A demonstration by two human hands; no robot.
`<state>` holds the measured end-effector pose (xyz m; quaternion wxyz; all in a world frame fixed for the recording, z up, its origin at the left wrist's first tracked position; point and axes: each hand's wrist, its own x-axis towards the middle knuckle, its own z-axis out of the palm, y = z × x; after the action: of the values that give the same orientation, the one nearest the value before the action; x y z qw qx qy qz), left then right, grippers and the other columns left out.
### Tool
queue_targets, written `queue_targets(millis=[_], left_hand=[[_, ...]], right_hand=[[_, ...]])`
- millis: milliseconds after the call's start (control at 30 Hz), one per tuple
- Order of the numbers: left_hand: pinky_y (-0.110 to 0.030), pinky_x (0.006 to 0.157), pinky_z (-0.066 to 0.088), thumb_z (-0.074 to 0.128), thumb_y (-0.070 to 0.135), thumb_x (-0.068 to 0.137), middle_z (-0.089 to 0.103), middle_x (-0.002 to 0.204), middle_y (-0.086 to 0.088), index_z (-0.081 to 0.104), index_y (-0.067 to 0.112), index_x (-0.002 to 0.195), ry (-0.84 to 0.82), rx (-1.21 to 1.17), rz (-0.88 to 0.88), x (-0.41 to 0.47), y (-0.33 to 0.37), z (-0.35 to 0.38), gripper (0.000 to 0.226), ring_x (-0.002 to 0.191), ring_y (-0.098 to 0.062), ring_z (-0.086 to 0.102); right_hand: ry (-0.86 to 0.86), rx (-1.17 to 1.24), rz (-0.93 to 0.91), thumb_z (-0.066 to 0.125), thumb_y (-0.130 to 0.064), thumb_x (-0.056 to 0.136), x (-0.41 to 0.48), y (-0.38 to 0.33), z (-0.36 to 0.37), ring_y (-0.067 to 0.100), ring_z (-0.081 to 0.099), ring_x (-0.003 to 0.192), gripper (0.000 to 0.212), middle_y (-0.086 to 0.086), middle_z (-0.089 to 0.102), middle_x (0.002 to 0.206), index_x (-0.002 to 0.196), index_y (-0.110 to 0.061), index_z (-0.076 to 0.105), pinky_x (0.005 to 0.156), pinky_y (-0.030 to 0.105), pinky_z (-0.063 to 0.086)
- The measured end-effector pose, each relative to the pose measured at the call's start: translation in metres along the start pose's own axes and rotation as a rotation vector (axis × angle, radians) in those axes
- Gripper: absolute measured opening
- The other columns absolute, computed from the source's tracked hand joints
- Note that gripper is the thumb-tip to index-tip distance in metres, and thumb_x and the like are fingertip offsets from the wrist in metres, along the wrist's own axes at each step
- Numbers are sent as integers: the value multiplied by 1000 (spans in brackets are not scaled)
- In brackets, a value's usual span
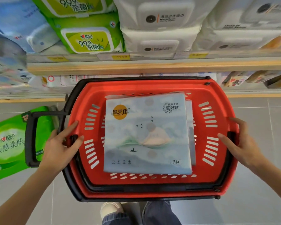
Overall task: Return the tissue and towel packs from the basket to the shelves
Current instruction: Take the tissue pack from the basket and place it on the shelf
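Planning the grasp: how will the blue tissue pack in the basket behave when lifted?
The tissue pack is probably light for its bulk, since the label says six packs of tissue. Its smooth film wrap may be slippery and give under fingers, sagging if lifted by one edge. Lying flat and wide in the red basket, it should not roll.

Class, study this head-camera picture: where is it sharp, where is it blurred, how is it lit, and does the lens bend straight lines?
Head view: the tissue pack in the red basket is sharp and its print is readable. Head view: the packs at the far left smear into blur. Head view: the shelf edge looks slightly bowed, a wide-angle effect. Head view: the light is soft, with no hard shadows.
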<state>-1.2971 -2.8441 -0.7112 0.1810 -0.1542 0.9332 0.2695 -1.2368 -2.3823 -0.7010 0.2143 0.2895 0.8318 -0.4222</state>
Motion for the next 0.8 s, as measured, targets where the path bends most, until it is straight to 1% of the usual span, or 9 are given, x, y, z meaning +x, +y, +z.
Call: queue_targets(millis=[67,100,200,267,333,400,567,667,800], left_hand=[[-27,96,34,59,56,67,61,105,-17,46,39,133,-67,8,14,-1,-6,-2,69,94,12,51],[-28,90,36,65,51,71,58,111,-18,44,40,134,-95,17,10,0,-7,-3,67,84,8,49],[-39,95,40,70,32,80,47,121,-22,36,38,140,-152,51,-19,2,-1,-6,69,100,-25,47],[-46,107,32,68,34,80,36,135,-26,31,35,143,-170,80,-43,3,8,-10,73,128,-38,36],[-47,112,22,66,31,82,18,149,-27,21,32,146,-196,98,-44,-2,20,-12,78,143,-36,13],[-49,113,18,65,23,83,5,153,-25,11,30,148,-196,96,-15,-10,31,-14,84,145,-32,0],[-40,116,15,68,16,80,5,156,-16,12,29,147,-186,53,124,-40,53,-9,88,146,-26,3],[-35,112,20,67,18,81,10,155,-11,9,36,145,-273,-51,150,-60,64,11,87,145,-23,9],[-30,105,23,66,22,81,2,156,-6,-2,54,132,-328,-134,170,-59,64,40,91,144,-18,9]], right_hand=[[-1,-5,21,54,-65,68,-3,1,1,14,62,82,76,10,57,117,130,-35,23,73,35,53],[-4,-8,25,54,-56,71,-3,0,1,18,61,83,73,12,56,121,133,-32,22,75,37,53],[-32,-13,21,54,-75,60,-4,-9,0,22,60,91,91,6,52,120,133,-34,20,76,39,53],[-37,-33,40,60,-70,61,-5,-12,1,27,59,99,92,7,49,124,134,-34,18,81,45,53],[-4,-69,66,66,-39,77,-7,-12,3,35,55,110,79,16,45,132,138,-32,16,87,54,51],[37,-101,108,65,-26,81,-13,-13,6,40,51,115,78,21,42,135,141,-27,16,90,57,48],[127,-111,147,64,-19,81,-35,-25,12,40,45,120,72,22,41,135,141,-14,24,93,54,43],[161,-60,34,64,-16,81,-49,-35,23,36,47,120,67,17,43,136,140,-16,30,96,52,44],[-38,-151,-192,68,-17,79,-47,-40,53,24,31,134,75,9,34,145,142,-24,28,106,38,30]])
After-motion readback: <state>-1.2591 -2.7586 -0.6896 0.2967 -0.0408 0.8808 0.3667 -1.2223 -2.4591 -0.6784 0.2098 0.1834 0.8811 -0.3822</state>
